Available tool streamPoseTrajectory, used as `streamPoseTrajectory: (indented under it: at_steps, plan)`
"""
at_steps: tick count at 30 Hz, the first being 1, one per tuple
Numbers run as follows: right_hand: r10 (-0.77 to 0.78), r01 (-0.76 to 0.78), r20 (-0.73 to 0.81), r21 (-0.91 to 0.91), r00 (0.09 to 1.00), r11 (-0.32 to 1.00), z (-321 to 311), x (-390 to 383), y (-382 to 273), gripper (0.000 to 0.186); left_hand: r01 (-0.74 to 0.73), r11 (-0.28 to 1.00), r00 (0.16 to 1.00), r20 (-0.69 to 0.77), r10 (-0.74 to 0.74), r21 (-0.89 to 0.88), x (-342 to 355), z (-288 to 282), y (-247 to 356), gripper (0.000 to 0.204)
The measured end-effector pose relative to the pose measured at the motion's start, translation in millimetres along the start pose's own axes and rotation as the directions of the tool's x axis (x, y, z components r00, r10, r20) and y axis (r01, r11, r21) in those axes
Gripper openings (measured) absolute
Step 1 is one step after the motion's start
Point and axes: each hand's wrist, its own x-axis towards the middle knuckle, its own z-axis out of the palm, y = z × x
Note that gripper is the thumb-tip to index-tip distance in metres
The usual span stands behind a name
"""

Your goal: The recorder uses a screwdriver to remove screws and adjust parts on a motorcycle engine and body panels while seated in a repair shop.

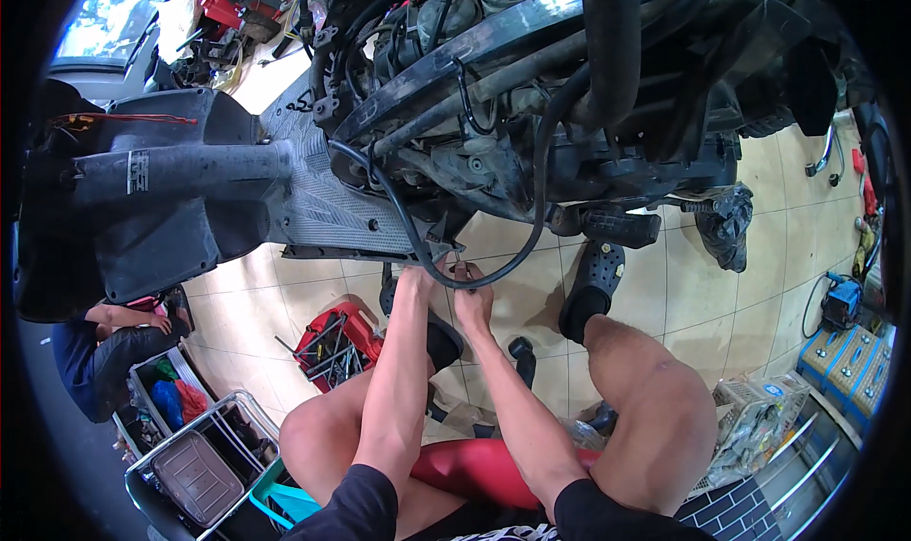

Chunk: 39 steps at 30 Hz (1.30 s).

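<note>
My left hand (425, 271) reaches up to the front-right corner of a grey patterned floorboard (323, 220) on a stripped scooter (474, 166), its fingertips mostly obscured. Just right of it, my right hand (472, 292) is closed around a small tool with a thin metal shaft, too small to make out clearly, near the board's underside. A black hose (535, 220) loops down over both hands. A large dark plastic body panel (142, 214) with loose red wires extends to the left of the floorboard.
A crouching person (90, 351) is at lower left beside bins (161, 399) and a metal stool (204, 475). A red tool case (337, 337) lies between them and my legs. A red seat (455, 465) is under me. At right are a crate (745, 427) and blue machine (840, 299).
</note>
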Motion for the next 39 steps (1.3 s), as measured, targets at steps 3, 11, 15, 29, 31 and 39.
streamPoseTrajectory:
  at_steps: [3,11,15,29,31,39]
  plan:
    - [0.164,-0.195,0.149,0.233,0.975,0.953,2,0,5,0.033,-0.012,0.999,0.999,0.034,0.010,0.047,-3,-1,4,0.014]
    - [0.340,-0.520,0.450,0.374,0.826,0.768,-9,-1,-6,0.030,-0.063,0.981,0.989,0.142,0.037,0.181,-4,-7,11,0.015]
    - [0.350,-0.630,0.582,0.391,0.734,0.671,-18,4,-8,0.034,-0.103,0.967,0.979,0.197,0.057,0.233,-4,-13,12,0.015]
    - [0.083,-0.910,0.928,0.335,0.364,0.244,-29,36,27,0.033,-0.255,0.716,0.949,0.311,0.056,0.650,6,-7,10,0.016]
    - [0.141,-0.869,0.889,0.375,0.436,0.323,-23,31,21,0.033,-0.341,0.344,0.940,0.313,0.136,0.875,5,-2,12,0.016]
    - [0.276,-0.840,0.876,0.223,0.395,0.494,-66,-7,23,0.050,-0.121,0.904,0.991,0.109,0.083,0.411,2,10,8,0.015]
